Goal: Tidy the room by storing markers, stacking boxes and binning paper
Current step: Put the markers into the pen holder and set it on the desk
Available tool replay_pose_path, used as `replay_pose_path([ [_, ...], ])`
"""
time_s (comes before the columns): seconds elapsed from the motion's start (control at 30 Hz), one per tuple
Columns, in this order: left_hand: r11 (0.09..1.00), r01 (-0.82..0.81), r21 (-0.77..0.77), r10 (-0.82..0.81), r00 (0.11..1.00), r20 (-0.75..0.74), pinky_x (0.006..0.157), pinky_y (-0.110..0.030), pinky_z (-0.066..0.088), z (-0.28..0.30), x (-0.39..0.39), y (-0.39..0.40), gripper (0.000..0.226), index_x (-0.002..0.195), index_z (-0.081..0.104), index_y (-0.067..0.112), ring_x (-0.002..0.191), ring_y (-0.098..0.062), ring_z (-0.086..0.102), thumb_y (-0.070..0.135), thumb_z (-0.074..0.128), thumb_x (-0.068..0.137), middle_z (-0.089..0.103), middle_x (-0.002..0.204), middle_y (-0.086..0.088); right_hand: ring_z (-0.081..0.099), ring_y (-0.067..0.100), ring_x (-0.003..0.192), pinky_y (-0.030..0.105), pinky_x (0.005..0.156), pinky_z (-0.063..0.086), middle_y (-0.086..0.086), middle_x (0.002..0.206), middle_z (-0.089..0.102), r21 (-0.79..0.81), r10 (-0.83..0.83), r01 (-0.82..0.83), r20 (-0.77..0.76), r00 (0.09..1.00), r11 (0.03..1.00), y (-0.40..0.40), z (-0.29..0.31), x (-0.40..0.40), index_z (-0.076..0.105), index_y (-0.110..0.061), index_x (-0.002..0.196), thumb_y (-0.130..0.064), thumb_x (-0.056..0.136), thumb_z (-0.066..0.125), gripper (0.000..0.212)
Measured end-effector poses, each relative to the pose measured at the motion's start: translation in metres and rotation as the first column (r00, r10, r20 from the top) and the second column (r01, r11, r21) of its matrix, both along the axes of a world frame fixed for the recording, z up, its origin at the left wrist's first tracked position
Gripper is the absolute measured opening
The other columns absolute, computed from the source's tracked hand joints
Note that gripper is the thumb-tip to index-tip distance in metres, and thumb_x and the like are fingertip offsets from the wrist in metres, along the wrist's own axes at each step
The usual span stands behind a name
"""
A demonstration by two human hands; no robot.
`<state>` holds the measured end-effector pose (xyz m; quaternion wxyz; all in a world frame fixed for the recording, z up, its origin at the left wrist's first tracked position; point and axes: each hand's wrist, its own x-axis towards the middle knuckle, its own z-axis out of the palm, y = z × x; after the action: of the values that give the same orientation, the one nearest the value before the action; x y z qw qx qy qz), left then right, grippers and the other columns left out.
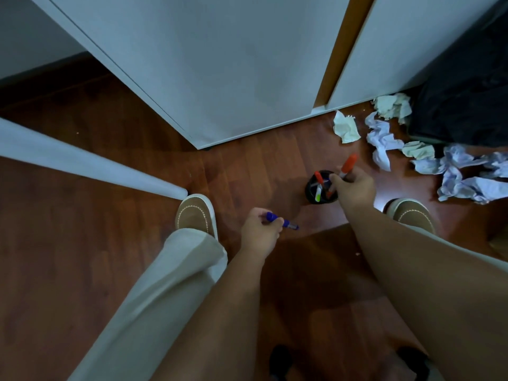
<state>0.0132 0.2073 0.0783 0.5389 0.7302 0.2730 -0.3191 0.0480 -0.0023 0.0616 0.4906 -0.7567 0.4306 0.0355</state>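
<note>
A black round pen cup (313,192) stands on the wooden floor between my feet, with a red marker and a green-tipped one inside it. My right hand (353,188) is over the cup's right rim, shut on a red marker (348,164) whose cap points up and away. My left hand (261,232) hovers to the left of the cup and nearer to me, shut on a blue marker (283,221) that points right. Several crumpled paper balls (384,138), white and pale blue, lie scattered on the floor at the right.
A white cabinet (209,64) fills the upper middle, with a second white panel (406,42) to its right. A dark bag or bin (467,92) sits at the far right. My two tan shoes (196,214) flank the cup. A white edge (82,163) juts in from the left.
</note>
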Motion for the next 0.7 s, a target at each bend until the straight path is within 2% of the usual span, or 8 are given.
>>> replay_pose_path([
  [0.07, 0.999, -0.046, -0.016, 0.046, 0.999, 0.021, 0.089, -0.042, 0.057, 0.002, 0.006, -0.013, 0.019, 0.099, 0.056, 0.024, 0.087, -0.019, 0.072, 0.017, 0.068, 0.087, 0.07, 0.091, 0.002, 0.067, 0.015, 0.09, 0.026, 0.078, 0.053, 0.001, 0.099, 0.072, 0.013, 0.026, -0.026, -0.006, 1.0, 1.0, -0.009, -0.003, -0.001, 0.07, -0.02, 0.11, -0.023, 0.085, 0.069, 0.026],
  [0.17, 0.993, -0.111, -0.043, 0.113, 0.993, 0.043, 0.089, -0.036, 0.057, 0.008, 0.017, -0.029, 0.022, 0.109, 0.058, 0.022, 0.091, -0.016, 0.07, 0.015, 0.065, 0.09, 0.068, 0.095, 0.003, 0.063, 0.009, 0.076, 0.015, 0.065, 0.043, 0.001, 0.094, 0.069, 0.036, 0.093, -0.091, -0.039, 0.995, 0.995, -0.014, -0.002, 0.0, 0.069, -0.013, 0.109, -0.019, 0.086, 0.069, 0.024],
  [0.27, 0.987, -0.148, -0.061, 0.152, 0.986, 0.064, 0.088, -0.032, 0.057, 0.014, 0.031, -0.045, 0.025, 0.114, 0.06, 0.021, 0.093, -0.016, 0.069, 0.013, 0.063, 0.091, 0.067, 0.098, 0.002, 0.062, 0.009, 0.078, 0.021, 0.074, 0.043, 0.0, 0.085, 0.067, 0.112, 0.15, -0.14, -0.09, 0.984, 0.984, -0.02, -0.004, 0.003, 0.068, -0.012, 0.105, -0.01, 0.084, 0.068, 0.021],
  [0.37, 0.988, -0.143, -0.055, 0.148, 0.985, 0.086, 0.087, -0.031, 0.057, 0.014, 0.046, -0.061, 0.022, 0.111, 0.061, 0.021, 0.092, -0.016, 0.07, 0.012, 0.063, 0.091, 0.068, 0.096, 0.001, 0.064, 0.016, 0.092, 0.024, 0.08, 0.048, 0.004, 0.1, 0.07, 0.105, 0.244, -0.231, -0.14, 0.96, 0.967, -0.032, -0.009, 0.004, 0.07, -0.014, 0.101, -0.01, 0.082, 0.07, 0.02],
  [0.47, 0.993, -0.113, -0.032, 0.115, 0.989, 0.094, 0.086, -0.03, 0.057, 0.008, 0.058, -0.076, 0.023, 0.111, 0.062, 0.021, 0.091, -0.014, 0.07, 0.012, 0.063, 0.09, 0.069, 0.1, 0.0, 0.065, 0.017, 0.096, 0.028, 0.084, 0.052, 0.004, 0.104, 0.07, 0.068, 0.229, -0.221, -0.128, 0.965, 0.973, -0.047, -0.012, 0.005, 0.07, -0.014, 0.103, -0.012, 0.082, 0.068, 0.021],
  [0.53, 0.997, -0.076, -0.009, 0.077, 0.992, 0.098, 0.088, -0.034, 0.057, 0.0, 0.062, -0.084, 0.022, 0.107, 0.063, 0.026, 0.092, -0.015, 0.069, 0.013, 0.064, 0.09, 0.068, 0.105, -0.002, 0.063, 0.017, 0.097, 0.026, 0.083, 0.049, 0.002, 0.103, 0.068, 0.036, 0.192, -0.189, -0.134, 0.972, 0.981, -0.055, -0.011, 0.006, 0.069, -0.014, 0.105, -0.011, 0.084, 0.064, 0.022],
  [0.63, 0.999, 0.01, 0.042, -0.013, 0.996, 0.09, 0.093, -0.039, 0.056, -0.011, 0.067, -0.097, 0.027, 0.095, 0.062, 0.043, 0.1, -0.016, 0.067, 0.017, 0.064, 0.089, 0.067, 0.114, 0.001, 0.061, 0.022, 0.104, 0.023, 0.079, 0.041, 0.006, 0.108, 0.066, 0.044, 0.198, -0.193, -0.203, 0.959, 0.98, -0.068, -0.011, 0.011, 0.066, -0.014, 0.11, -0.015, 0.089, 0.06, 0.022],
  [0.7, 0.996, 0.047, 0.07, -0.052, 0.996, 0.066, 0.096, -0.04, 0.054, -0.016, 0.07, -0.105, 0.031, 0.106, 0.062, 0.045, 0.106, -0.016, 0.065, 0.018, 0.064, 0.09, 0.065, 0.122, 0.001, 0.059, 0.026, 0.107, 0.024, 0.079, 0.039, 0.009, 0.115, 0.064, 0.119, 0.227, -0.201, -0.283, 0.932, 0.972, -0.073, -0.013, 0.016, 0.063, -0.012, 0.117, -0.018, 0.092, 0.057, 0.026],
])
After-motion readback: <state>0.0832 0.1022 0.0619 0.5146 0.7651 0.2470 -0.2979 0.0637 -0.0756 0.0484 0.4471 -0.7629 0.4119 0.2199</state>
